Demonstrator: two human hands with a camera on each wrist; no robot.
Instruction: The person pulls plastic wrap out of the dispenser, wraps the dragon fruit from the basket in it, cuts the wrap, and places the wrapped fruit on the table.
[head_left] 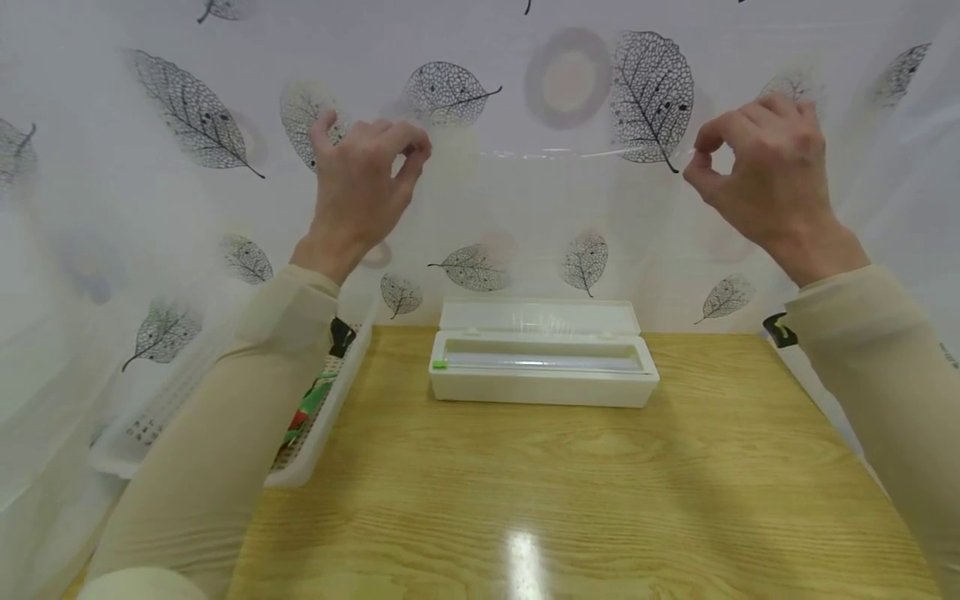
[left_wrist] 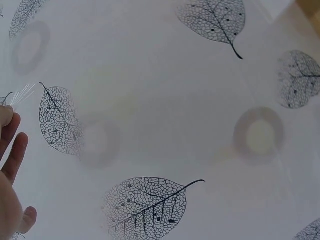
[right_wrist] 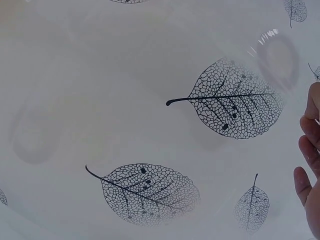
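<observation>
Between my raised hands stretches a sheet of clear cling film, its top edge glinting in the head view. My left hand pinches one top corner between thumb and forefinger. At the other corner, my right hand pinches the film the same way. Below stands a long white cling film dispenser box, its lid raised at the back and a roll inside. A small green piece sits at its left front edge. Each wrist view catches only part of its hand, with creased film by the left fingertips.
The box stands at the back of a wood-grain table. At the left, partly behind my sleeve, is a white plastic basket holding a green and red item. A pale leaf-printed curtain hangs behind the table.
</observation>
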